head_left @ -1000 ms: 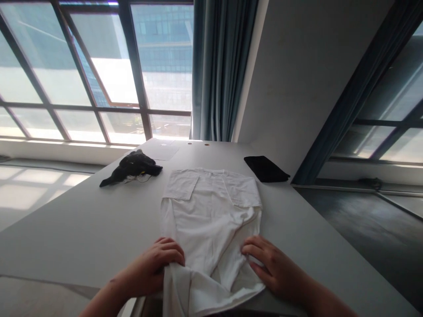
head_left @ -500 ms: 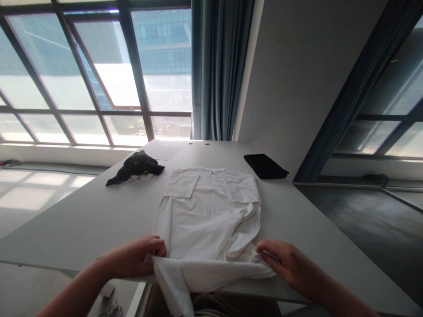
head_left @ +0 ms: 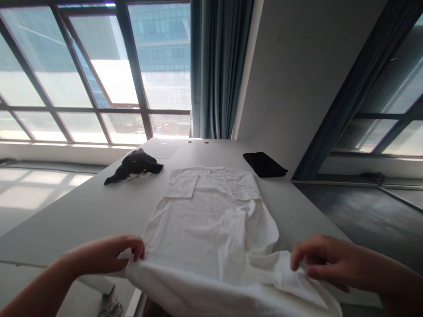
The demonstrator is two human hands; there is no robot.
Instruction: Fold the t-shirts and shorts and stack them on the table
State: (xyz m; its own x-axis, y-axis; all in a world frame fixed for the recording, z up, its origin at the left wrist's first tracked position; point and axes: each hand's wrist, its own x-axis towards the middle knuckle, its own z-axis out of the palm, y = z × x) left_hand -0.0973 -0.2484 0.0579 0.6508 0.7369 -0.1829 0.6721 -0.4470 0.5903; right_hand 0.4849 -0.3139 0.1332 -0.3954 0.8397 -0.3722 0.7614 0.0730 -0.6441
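A white short-sleeved shirt [head_left: 194, 233] lies spread on the table, its collar at the far end and both sleeves folded inward over the body. At the near left corner of the hem, the fingers of my left hand [head_left: 114, 254] pinch the cloth. My right hand [head_left: 325, 262] hovers at the near right side of the shirt, slightly blurred, with thumb and fingers apart and no cloth visibly between them. The near hem hangs over the table's front edge, and the right side of the shirt is rumpled in loose folds.
On the pale table [head_left: 109, 215], a crumpled black garment [head_left: 137, 164] lies at the far left. A folded black cloth [head_left: 264, 164] is at the far right. Beyond the table stand a blue curtain [head_left: 214, 70] and windows. Cables [head_left: 114, 306] show below the left edge.
My hands have moved apart, left hand leftward and right hand rightward, and the hem has spread wider. The fingers of my right hand have come off the cloth.
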